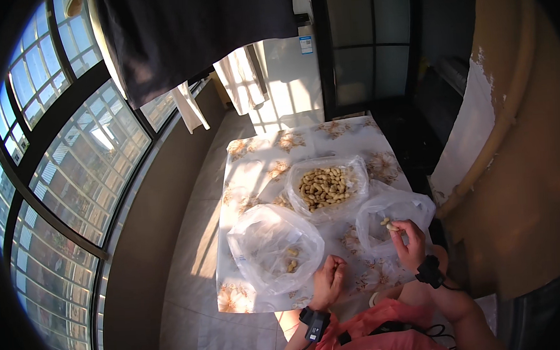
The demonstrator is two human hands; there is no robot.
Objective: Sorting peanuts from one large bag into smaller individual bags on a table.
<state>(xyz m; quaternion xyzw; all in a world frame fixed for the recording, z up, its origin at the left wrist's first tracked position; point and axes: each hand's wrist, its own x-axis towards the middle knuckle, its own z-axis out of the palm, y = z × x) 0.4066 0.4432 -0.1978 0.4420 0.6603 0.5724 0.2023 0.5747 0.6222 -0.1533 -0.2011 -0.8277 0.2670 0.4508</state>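
Over the right-hand clear plastic bag (pixel 372 211), my right hand (pixel 413 247) pinches a peanut (pixel 391 226) between thumb and fingers; another pale piece shows close by. My left hand (pixel 329 282) rests closed at the table's near edge, beside the left plastic bag (pixel 249 247). What its curled fingers hold, if anything, is hidden. A few peanuts or shells (pixel 292 261) lie in that left bag. Farther back, a bag-lined container (pixel 359 170) holds a heap of unshelled peanuts (pixel 324 188).
A flower-patterned cloth covers the table (pixel 240 158). Dark clothing (pixel 200 26) hangs above its far left side. Barred windows (pixel 93 161) run along the left, and a brown wall with a pipe (pixel 510 119) stands at right. Straps and cables are on both wrists.
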